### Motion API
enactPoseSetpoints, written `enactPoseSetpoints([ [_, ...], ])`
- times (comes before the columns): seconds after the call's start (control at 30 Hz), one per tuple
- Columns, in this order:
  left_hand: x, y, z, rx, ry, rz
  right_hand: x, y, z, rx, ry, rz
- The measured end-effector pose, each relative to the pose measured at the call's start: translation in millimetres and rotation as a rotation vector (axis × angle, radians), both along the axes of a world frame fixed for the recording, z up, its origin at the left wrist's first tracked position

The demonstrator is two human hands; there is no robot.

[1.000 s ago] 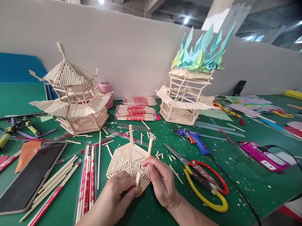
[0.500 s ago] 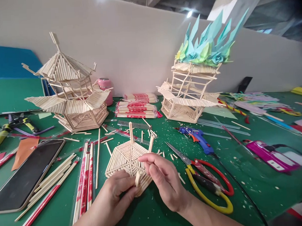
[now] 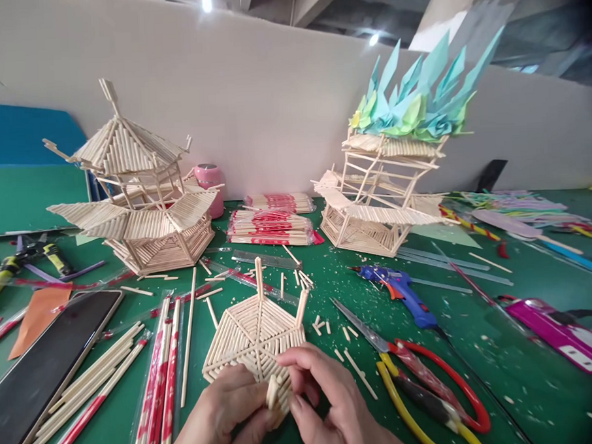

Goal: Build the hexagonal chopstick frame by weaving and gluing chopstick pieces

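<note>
A hexagonal base (image 3: 254,328) made of wooden sticks lies on the table in front of me, with upright stick posts at its far and right corners. My left hand (image 3: 230,408) pinches a short stick post (image 3: 272,390) at the near corner between thumb and fingers. Beside it, my right hand (image 3: 328,404) hovers over the base's right edge, its thumb and index finger apart and the other fingers curled. I see nothing held in it. The post's lower end is partly hidden by my left fingers.
Two stick pavilions (image 3: 151,225) stand behind, the right-hand one topped with blue paper. Packed sticks (image 3: 271,226) lie between them. To the right are scissors (image 3: 364,327), a blue glue gun (image 3: 401,289) and its cord. A phone (image 3: 47,364) and loose sticks (image 3: 100,361) lie left.
My left hand still pinches the near post. My right hand has come down toward the base's near right edge, its thumb closer to the post. The whole view has shifted slightly.
</note>
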State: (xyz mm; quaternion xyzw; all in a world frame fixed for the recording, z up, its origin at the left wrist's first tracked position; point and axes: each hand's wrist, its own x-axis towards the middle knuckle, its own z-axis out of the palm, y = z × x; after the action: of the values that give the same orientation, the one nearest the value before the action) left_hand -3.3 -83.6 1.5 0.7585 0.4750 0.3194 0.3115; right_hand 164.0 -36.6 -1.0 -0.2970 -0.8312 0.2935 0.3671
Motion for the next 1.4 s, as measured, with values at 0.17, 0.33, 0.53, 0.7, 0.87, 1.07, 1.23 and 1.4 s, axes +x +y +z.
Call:
enactPoseSetpoints([
  [0.17, 2, 1, -1.2, 0.107, -0.005, 0.047, 11, 8, 7.1, 0.049, -0.403, 0.138],
  [0.33, 1, 8, 1.2, 0.188, -0.06, -0.001, 22, 9, 2.9, 0.046, -0.588, 0.214],
  [0.53, 5, 7, 5.7, 0.114, -0.025, 0.001, 22, 10, -12.0, 0.116, -0.465, 0.149],
  [0.7, 2, 11, 1.4, 0.082, 0.02, -0.008, 20, 14, -10.5, 0.095, -0.466, 0.164],
  [0.87, -4, 19, -4.6, 0.066, -0.008, -0.016, 17, 19, -8.4, 0.089, -0.44, 0.142],
  [1.07, -5, 23, -8.7, 0.032, -0.039, 0.01, 18, 22, -4.0, 0.001, -0.423, 0.137],
  [1.23, -7, 21, -8.7, -0.002, -0.039, -0.008, 17, 22, 12.0, -0.185, -0.18, 0.051],
  [1.4, -9, 20, -8.7, -0.003, -0.02, -0.019, -1, 20, 20.8, -0.245, 0.092, -0.092],
])
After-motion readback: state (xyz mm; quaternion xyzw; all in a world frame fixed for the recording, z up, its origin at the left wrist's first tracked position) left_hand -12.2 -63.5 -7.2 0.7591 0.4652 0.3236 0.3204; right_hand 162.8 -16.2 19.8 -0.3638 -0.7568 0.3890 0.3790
